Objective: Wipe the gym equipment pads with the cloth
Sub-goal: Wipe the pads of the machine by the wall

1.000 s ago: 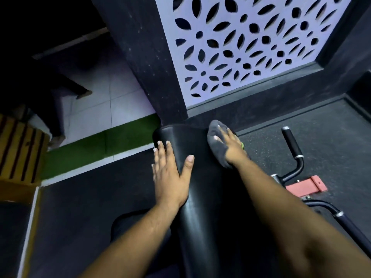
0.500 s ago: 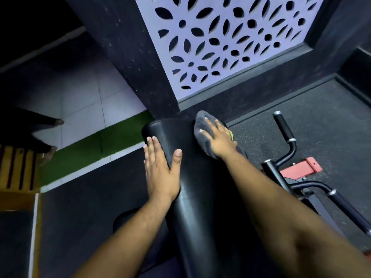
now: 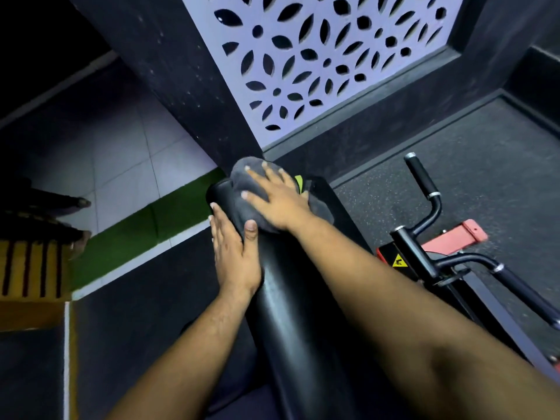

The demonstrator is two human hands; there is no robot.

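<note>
- Head view, the pad (image 3: 291,298): a long black cushioned roll runs from the bottom of the picture up toward the patterned wall panel (image 3: 318,56). Its skin looks smooth and shiny, so it is probably slick under a dry palm and gives a little when pressed. It sits on a machine frame and should stay put.
- Head view, the cloth (image 3: 251,183): a grey rag, soft and limp, is bunched over the far end of the pad, with a bit of yellow-green showing at its right edge. It likely weighs almost nothing and folds wherever it is pushed, so a flat palm on top suits it better than a pinch at a corner.
- Head view, the right hand (image 3: 277,201): it lies on the cloth with fingers spread and straight, pressing it onto the pad.
- Head view, the left hand (image 3: 233,253): it rests flat on the pad's left side just below the cloth, fingers together and thumb splayed over the top, apparently steadying.
- Head view, the handlebar (image 3: 424,189): a black grip stands right of the pad, well apart from both hands.
</note>
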